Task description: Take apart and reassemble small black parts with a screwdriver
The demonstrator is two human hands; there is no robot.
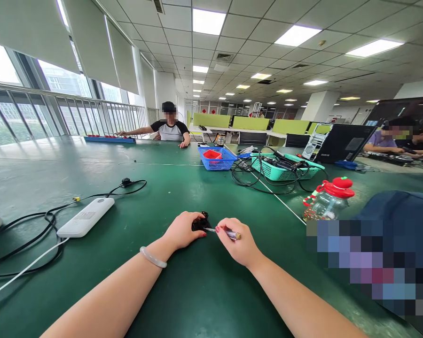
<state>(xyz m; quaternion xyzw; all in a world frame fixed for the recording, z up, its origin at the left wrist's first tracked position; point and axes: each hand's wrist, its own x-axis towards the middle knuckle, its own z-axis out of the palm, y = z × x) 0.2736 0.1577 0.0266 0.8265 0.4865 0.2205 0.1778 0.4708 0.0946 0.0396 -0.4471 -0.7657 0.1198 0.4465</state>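
1. Black part (200, 224): lying on or just above the green table (204, 295) (cannot tell which), left of the right hand's grip; the left hand (185, 230) is nearer, pinching it between thumb and fingers.
2. Slim tool (233, 234): the right hand (240, 244) is pinching its handle; its long axis is running sideways, thin shaft pointing left at the black part.
3. Finishes: handle gleaming, tan-ended; tabletop showing a smooth sheen; a pale, rounded bangle (152, 258) is circling the left wrist.

I see the left grip (183, 231) holding a black part (199, 225), the right grip (240, 246) aiming a tool (231, 234) from three o'clock.
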